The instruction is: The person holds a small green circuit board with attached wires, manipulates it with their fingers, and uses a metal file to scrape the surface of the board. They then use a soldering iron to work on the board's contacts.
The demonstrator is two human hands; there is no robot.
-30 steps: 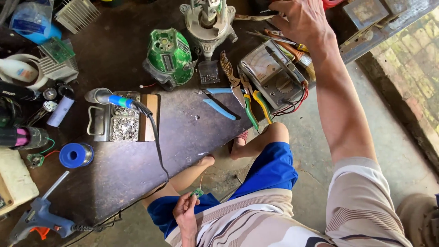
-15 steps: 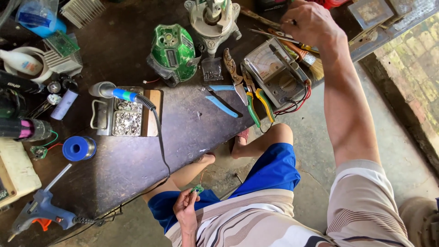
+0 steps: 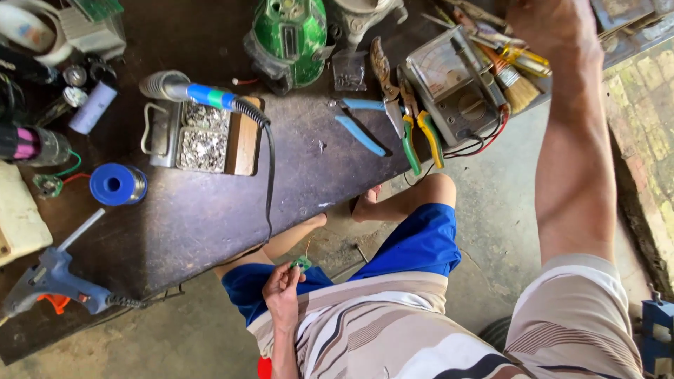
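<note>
My left hand (image 3: pixel 283 293) rests low over my lap, fingers pinched on a small green circuit part (image 3: pixel 302 263) with thin wires. My right hand (image 3: pixel 554 24) is stretched out over the far right end of the dark workbench (image 3: pixel 210 210), above a brush (image 3: pixel 511 81) and several screwdrivers (image 3: pixel 523 60). Its fingers run off the top of the frame, so its grip is hidden. An analog multimeter (image 3: pixel 455 91) with red and black leads lies just left of that hand.
A soldering iron (image 3: pixel 203 95) with a blue grip rests on its stand (image 3: pixel 203 137). Nearby are a green device housing (image 3: pixel 291 38), pliers (image 3: pixel 387 77), yellow-handled cutters (image 3: pixel 421 133), blue-handled cutters (image 3: pixel 359 125), a blue solder spool (image 3: pixel 118 184) and a glue gun (image 3: pixel 56 281).
My right hand has reached farther back and right, past the multimeter to the frame's top edge. The view has tilted down toward my lap. My left hand stays put with the green part.
</note>
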